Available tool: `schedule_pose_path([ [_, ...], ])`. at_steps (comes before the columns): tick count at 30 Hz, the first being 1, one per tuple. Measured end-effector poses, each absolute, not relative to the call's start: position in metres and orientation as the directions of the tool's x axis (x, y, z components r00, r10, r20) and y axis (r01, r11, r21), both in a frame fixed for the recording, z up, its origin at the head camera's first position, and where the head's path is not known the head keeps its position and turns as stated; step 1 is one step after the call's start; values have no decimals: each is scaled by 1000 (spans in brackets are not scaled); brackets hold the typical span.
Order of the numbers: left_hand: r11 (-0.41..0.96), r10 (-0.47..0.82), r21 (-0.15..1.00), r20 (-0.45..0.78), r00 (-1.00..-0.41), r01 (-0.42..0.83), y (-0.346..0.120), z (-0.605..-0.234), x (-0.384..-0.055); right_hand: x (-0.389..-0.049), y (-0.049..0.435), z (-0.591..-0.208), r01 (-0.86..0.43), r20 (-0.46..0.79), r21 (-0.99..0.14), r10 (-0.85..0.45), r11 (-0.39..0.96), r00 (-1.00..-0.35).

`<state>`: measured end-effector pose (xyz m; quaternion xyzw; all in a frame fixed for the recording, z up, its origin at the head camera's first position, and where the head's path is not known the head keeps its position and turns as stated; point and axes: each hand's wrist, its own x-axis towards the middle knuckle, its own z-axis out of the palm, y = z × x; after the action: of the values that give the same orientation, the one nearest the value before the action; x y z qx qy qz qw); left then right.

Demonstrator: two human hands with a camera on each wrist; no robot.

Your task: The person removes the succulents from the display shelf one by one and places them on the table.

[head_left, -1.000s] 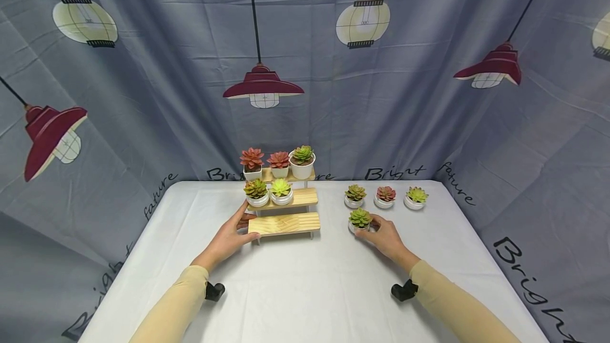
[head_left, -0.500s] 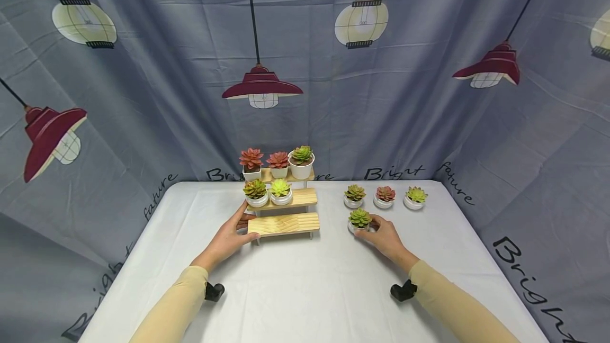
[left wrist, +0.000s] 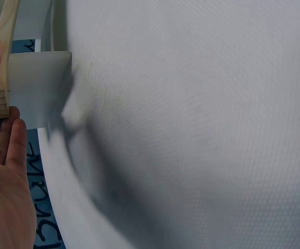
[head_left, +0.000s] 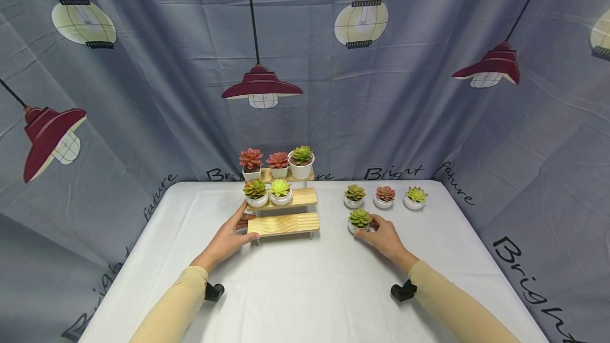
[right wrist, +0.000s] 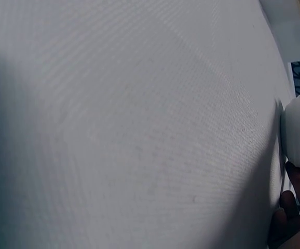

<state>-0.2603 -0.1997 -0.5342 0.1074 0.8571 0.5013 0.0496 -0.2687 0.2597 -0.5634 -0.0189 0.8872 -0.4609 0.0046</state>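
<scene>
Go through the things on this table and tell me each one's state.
Tiered wooden stand: upright, gripped at its near end by the left hand.
Front green succulent: upright, held by the right hand.
Three pots behind it: upright, unheld.
Three top-tier pots: upright.
Two middle-tier pots: upright.

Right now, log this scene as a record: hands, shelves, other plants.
Left hand: holds the pale wooden three-tier stand at its lower left
Right hand: grips a round white pot with a green succulent
Top shelf: two white-potted red succulents, one white-potted green succulent
Middle shelf: white-potted olive-green succulent, white-potted yellow-green succulent
Row behind gripped pot: white-potted dull green succulent, dusty red succulent, lime succulent
</scene>
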Motion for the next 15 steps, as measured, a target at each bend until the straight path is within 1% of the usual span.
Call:
schedule_pose_path([
  [5, 476, 230, 870, 21, -973, 131, -199, -534, -260, -269, 260, -564, -33, 13, -817, -39, 575, -999],
  [15, 468, 231, 875, 14, -973, 124, -200, -534, -260, -267, 266, -557, -7, -19, -831, -42, 556, -999],
])
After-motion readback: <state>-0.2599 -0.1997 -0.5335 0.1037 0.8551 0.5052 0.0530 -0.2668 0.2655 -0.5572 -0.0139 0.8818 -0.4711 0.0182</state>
